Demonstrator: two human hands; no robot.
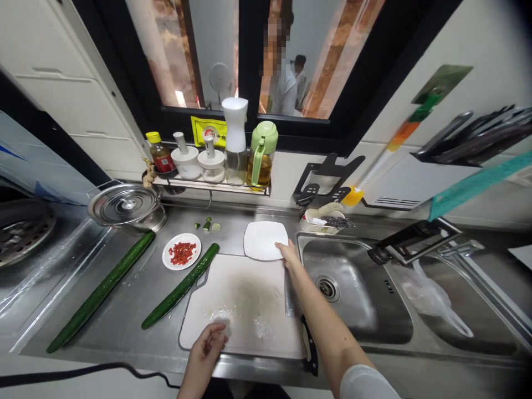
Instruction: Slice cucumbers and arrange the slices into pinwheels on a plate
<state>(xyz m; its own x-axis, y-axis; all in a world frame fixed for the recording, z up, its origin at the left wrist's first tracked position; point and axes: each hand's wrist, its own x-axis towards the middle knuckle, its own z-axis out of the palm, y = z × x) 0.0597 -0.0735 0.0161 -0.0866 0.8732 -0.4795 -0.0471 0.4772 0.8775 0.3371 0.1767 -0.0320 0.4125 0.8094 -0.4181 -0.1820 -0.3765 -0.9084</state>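
My right hand [288, 252] grips the near right corner of a white rounded-square plate [265, 239], which is just beyond the cutting board. Its thumb lies over the rim. My left hand [211, 342] hovers at the front edge of the pale cutting board [249, 296], fingers loosely curled, thumb a little apart, nothing visible in them. The board is wet and bears a greenish smear. A knife [310, 344] lies along its right edge, with a black handle toward me. A cucumber [182, 286] lies just left of the board.
A longer cucumber [103, 291] lies farther left. Behind are a round plate of chopped red pieces [182, 252], cucumber scraps [206, 225] and a lidded steel pot [128, 205]. A seasoning rack [211, 184] hangs under the window. The sink [353, 293] is on the right.
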